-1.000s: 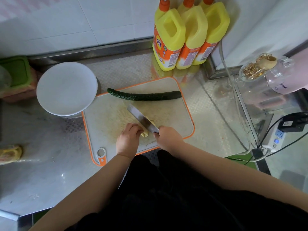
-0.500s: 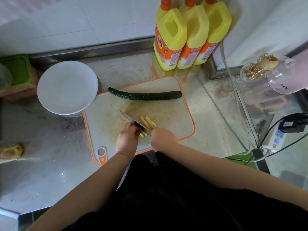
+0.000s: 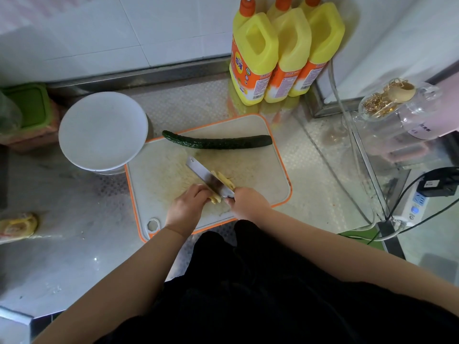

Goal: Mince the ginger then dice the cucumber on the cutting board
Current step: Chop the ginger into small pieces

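Right hand [image 3: 248,201] grips the knife [image 3: 210,179] handle, blade angled up-left across the cutting board [image 3: 260,175], flat side showing. Left hand [image 3: 187,207] has fingers curled down on the ginger [image 3: 215,198] at the board's near edge, just beside the blade. More ginger strips [image 3: 226,181] lie on the far side of the blade, touching it. Cucumber [image 3: 216,142] whole, lying lengthwise along the board's far edge, well apart from both hands. White plate [image 3: 101,130] sits left of the board, its rim overlapping the board's far-left corner. Three yellow bottles [image 3: 285,53] stand at the tabletop's [image 3: 74,244] back wall. Clear glass jar [image 3: 395,105] far right, power strip [image 3: 412,207] with cables below it.
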Demonstrator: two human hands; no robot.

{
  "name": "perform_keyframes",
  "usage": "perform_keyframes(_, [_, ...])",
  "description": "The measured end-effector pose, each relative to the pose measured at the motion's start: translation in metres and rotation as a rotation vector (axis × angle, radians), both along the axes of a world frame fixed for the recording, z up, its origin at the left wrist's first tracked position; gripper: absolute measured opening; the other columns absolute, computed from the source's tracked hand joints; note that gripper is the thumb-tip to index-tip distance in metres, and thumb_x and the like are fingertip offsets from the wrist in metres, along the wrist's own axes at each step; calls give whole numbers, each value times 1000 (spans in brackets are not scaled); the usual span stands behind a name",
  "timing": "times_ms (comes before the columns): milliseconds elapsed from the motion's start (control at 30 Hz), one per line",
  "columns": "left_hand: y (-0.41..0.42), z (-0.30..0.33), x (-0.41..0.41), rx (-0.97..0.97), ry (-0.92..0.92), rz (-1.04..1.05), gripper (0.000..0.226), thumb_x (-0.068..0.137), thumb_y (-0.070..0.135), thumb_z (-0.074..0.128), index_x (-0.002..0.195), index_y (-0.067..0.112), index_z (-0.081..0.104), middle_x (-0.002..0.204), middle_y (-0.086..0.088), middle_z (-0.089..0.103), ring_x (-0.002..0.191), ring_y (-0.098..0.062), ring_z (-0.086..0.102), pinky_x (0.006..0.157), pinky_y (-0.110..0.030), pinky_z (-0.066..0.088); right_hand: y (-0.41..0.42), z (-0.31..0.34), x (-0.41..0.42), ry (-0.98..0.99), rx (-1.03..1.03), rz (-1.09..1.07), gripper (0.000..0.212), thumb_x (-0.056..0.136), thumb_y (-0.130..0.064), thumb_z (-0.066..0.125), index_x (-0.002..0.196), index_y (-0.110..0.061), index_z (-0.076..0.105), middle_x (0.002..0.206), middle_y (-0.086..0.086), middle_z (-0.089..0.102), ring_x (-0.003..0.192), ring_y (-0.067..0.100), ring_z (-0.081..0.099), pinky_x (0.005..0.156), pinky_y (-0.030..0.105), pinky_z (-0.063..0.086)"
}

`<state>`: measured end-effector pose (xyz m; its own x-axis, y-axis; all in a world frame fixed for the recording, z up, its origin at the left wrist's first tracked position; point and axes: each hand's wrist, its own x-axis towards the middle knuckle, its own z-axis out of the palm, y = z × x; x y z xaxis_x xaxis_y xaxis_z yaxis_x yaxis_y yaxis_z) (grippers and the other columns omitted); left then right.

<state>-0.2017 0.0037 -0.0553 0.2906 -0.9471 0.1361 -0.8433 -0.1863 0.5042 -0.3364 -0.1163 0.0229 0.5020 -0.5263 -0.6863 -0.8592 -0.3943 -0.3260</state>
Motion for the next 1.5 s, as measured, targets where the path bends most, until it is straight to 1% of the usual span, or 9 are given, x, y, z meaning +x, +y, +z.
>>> perform_keyframes(133, [-1,-2,3,30,-23,-29,20,74,5,78,91,14,72,99,-1,65,72,-23,62,50,-35,54,6,11,1,2,-72,46,34,101,-35,42,113,-6,56,105,12,63,100,30,61,76,35,45])
perform_keyframes(233, [-3,-5,4,2,-24,-25,10,80,14,67,89,13,71,95,-2,63,69,-24,61,48,-35,53,8,16,2,24,-81,71,28,100,-29,44,112,-7,57,105,11,63,100,29,61,74,34,44])
perform_keyframes(300, [-3,-8,4,-15,-11,-22,14,82,17,60,88,13,72,94,-1,65,70,-24,62,49,-36,53,9,16,4,40,-81,77,22,99,-22,47,111,-7,58,105,10,63,99,29,61,71,33,43])
perform_keyframes(500, [-5,-7,3,-51,41,-4,16,81,13,64,91,15,75,93,0,69,72,-23,65,55,-34,55,13,12,13,64,-72,63,21,97,-10,44,111,-5,59,109,13,64,102,30,62,78,34,47])
perform_keyframes(667, [-6,-3,2,-58,55,-16,24,86,22,53,91,16,76,93,1,68,74,-17,61,56,-29,54,16,0,15,59,-64,36,19,97,-16,48,111,-6,57,107,12,65,99,30,62,75,35,47])
perform_keyframes(800, [-6,-10,6,-49,51,-39,15,87,17,59,88,15,74,90,0,66,71,-20,63,54,-36,54,3,-2,8,-8,22,-92,31,99,-33,45,108,-6,59,93,9,60,93,28,60,69,31,40])
perform_keyframes(933, [-6,-7,5,-69,10,-38,16,89,20,58,85,13,72,86,0,66,68,-19,62,52,-36,52,-3,-1,4,-11,50,-58,40,100,-39,43,110,-4,58,103,14,62,99,29,59,72,32,40])
perform_keyframes(1267, [-7,-6,3,-36,-13,-22,22,85,22,54,84,13,73,86,-2,66,67,-22,61,48,-33,52,10,14,4,-8,-74,15,29,99,-30,44,112,-7,56,104,11,64,98,29,62,80,37,49])
perform_keyframes(1500, [-10,-7,2,-39,13,6,23,85,23,54,85,15,75,86,-1,68,68,-23,64,49,-33,53,13,10,7,42,-60,24,19,97,-19,50,108,-6,58,103,10,64,97,28,62,71,32,44])
